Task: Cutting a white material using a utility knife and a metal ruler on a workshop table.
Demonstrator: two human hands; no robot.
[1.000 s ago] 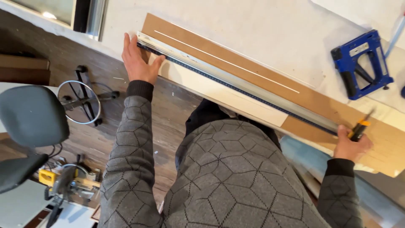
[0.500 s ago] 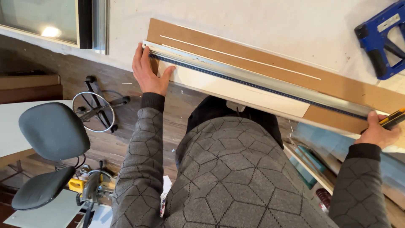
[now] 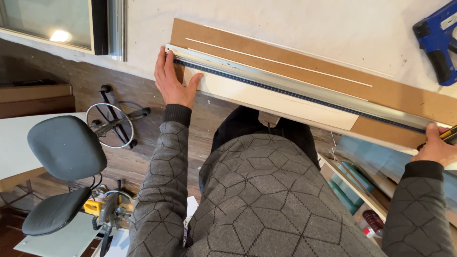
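A long metal ruler (image 3: 295, 88) lies lengthwise on a brown board (image 3: 285, 54) that rests on the white worktop. A white strip (image 3: 271, 100) sits under the ruler along its near edge. My left hand (image 3: 172, 81) presses flat on the ruler's left end, fingers spread. At the ruler's right end my right hand (image 3: 437, 147) grips a yellow and black utility knife (image 3: 447, 135), of which only a small part shows past the fingers.
A blue staple gun (image 3: 438, 40) lies on the worktop (image 3: 309, 24) at the far right. A grey office chair (image 3: 64, 157) and a mitre saw (image 3: 107, 209) stand on the wood floor at left. Shelves with tins and boards show below the bench at right.
The view has shifted, so the board and ruler sit further right and lower in frame. My left hand stays on the ruler's left end; my right hand with the knife has neared the frame's right edge.
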